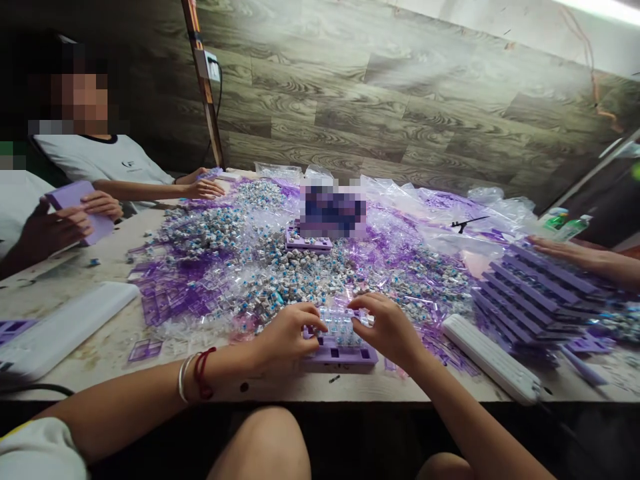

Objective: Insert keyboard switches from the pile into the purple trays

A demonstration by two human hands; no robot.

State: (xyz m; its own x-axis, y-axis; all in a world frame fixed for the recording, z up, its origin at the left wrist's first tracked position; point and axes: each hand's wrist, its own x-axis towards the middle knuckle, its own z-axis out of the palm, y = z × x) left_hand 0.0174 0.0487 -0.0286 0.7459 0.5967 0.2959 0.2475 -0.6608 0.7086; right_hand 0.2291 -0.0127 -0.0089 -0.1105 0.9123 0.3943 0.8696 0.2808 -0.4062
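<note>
Near the table's front edge lies a purple slotted tray [340, 353]. Over its back part is a transparent plastic piece [343, 328] with small blue-white parts showing through it. My left hand [287, 333] grips the piece at its left end, thumb and fingers curled. From the other side, my right hand [387, 328] has its fingertips bent onto the right end. Just behind both hands spreads a heap of small white and blue switches [295, 287], mixed with transparent purple plastic frames [185, 293].
Purple trays [540, 293] are stacked at right beside a co-worker's hand [565, 250]. A white power strip [490, 357] lies nearby; a long white bar [75, 327] lies at left. Two people sit at left, one holding a purple box-like piece [83, 207]. Bottles [573, 228] stand behind the stack.
</note>
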